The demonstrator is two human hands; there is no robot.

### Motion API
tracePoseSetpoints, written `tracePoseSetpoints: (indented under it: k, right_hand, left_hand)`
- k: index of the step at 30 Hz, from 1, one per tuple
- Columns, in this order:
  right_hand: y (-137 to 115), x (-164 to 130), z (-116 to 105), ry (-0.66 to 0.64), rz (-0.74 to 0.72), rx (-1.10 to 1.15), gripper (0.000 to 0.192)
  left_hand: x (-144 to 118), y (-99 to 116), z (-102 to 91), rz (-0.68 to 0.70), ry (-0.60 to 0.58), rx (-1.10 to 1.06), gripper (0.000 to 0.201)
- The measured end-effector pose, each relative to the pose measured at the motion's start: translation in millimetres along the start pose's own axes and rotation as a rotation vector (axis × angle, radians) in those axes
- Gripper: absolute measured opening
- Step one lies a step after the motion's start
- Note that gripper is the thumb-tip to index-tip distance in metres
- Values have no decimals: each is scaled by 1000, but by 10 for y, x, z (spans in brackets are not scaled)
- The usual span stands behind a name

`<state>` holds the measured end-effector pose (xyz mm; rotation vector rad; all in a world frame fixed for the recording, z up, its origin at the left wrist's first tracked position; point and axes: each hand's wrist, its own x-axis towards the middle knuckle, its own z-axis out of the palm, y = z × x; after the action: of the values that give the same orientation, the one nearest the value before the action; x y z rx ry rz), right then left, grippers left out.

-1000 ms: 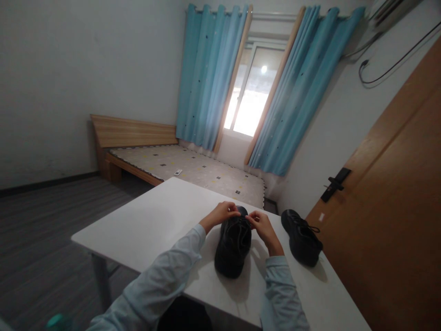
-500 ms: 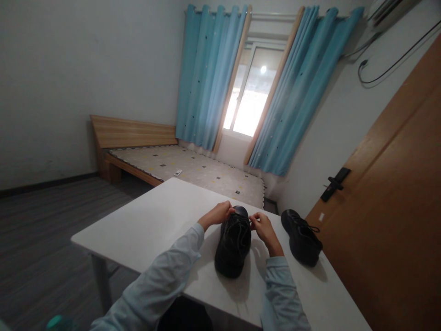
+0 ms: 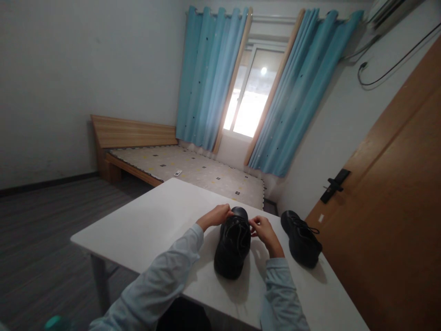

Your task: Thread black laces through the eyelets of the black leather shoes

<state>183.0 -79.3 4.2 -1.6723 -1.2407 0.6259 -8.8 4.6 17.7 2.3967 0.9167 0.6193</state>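
Observation:
A black lace-up shoe (image 3: 233, 246) lies on the white table (image 3: 148, 225), toe pointing away from me. My left hand (image 3: 217, 215) pinches the lace at the shoe's left side near the toe. My right hand (image 3: 263, 230) pinches the lace on the right side. Both hands sit close together over the front eyelets. A second black shoe (image 3: 301, 238) lies to the right on the same table, untouched, its lace loose.
A brown wooden door (image 3: 389, 216) with a black handle (image 3: 335, 185) stands close on the right. Beyond the table are a low bed (image 3: 193, 170), blue curtains (image 3: 210, 78) and a bright window (image 3: 250, 99). Grey floor lies to the left.
Both hands have drawn slightly closer to the shoe's front and lower onto the laces. The shoe and the second shoe stay where they were.

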Motion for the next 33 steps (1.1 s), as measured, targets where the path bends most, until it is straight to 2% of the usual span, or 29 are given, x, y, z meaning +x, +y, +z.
tracePoseSetpoints:
  k: [3,5,10,16,21,27,33]
  right_hand:
    - [-50,-21,-36,-29,11,14,22]
    - [-86,-35,-52,-51,-8,40,23]
    - [-195,-66,-51,-23,-144,77,25]
    - [-309,-112,-37,-38,-175,44,31]
    - [-311,-109,9,-82,-152,23,34]
    - [-320,-116,32,-71,-170,-49,31]
    - [-321,-114,41,-55,-194,-78,32]
  left_hand:
    - [11,12,-15,10,34,24,18]
    - [19,29,-33,32,67,-40,18]
    - [16,114,-88,163,156,-197,22]
    - [-9,174,-94,203,143,-182,22]
    - [-17,199,-82,154,108,-176,18]
    - [11,178,-33,152,73,-195,15]
    - [23,156,-1,187,90,-150,17]
